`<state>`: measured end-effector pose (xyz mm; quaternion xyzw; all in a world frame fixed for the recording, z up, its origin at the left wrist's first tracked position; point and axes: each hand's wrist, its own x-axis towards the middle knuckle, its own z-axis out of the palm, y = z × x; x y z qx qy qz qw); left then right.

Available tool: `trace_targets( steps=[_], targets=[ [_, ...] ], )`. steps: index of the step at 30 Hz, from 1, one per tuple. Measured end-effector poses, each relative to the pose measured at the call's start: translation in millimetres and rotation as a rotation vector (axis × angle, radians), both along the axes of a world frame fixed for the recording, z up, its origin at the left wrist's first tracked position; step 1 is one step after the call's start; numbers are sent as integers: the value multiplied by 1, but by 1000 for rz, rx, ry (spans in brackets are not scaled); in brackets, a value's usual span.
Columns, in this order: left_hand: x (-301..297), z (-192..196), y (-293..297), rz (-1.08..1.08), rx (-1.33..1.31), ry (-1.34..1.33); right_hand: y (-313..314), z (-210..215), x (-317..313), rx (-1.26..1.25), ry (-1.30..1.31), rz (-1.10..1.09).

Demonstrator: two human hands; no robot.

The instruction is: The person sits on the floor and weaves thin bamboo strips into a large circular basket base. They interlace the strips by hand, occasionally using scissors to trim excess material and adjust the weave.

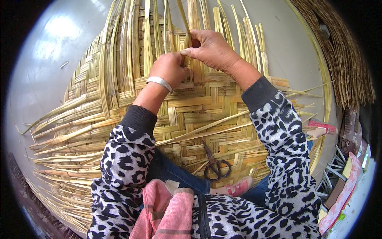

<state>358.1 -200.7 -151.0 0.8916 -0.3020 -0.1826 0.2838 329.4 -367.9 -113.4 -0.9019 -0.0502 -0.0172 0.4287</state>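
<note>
A large woven mat (207, 105) of flat yellow-green reed strips lies on the floor under my arms. Its loose strip ends stick out at the far edge and on the left. My right hand (215, 49) pinches a reed strip (183, 16) that rises toward the far edge. Close beside it, my left hand (168, 68), with a silvery bangle on the wrist, is closed at the lower part of the same strip. The fingertips of both hands are partly hidden. Dark-handled scissors (215, 166) rest on the mat near my legs, blades pointing away.
A bundle of brown stalks (346, 59) lies at the far right. Pink shoes (238, 186) and jeans show on the mat. Pink cloth (175, 211) hangs at my front. A white rack (332, 171) and assorted items stand at the right edge. Grey floor (43, 79) extends left.
</note>
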Motion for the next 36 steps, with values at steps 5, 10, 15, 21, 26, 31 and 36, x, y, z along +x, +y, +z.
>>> trace_targets(
  steps=[5,10,15,21,26,31,36],
  targets=[
    [7,7,3,-31,-60,229,-18,0,0,8,161,-152],
    [12,5,9,-148,-46,233,-18,-3,6,52,230,-134],
    [17,-3,10,-152,-26,271,-15,-7,12,41,142,-38],
    [14,-10,11,-146,-199,402,-28,1,0,89,246,-129],
    [13,0,10,-119,21,168,-5,12,16,296,164,-58],
    [10,9,7,-81,104,126,5,17,28,304,90,-59],
    [9,14,4,-49,159,133,-5,21,33,161,145,-159]
  ],
)
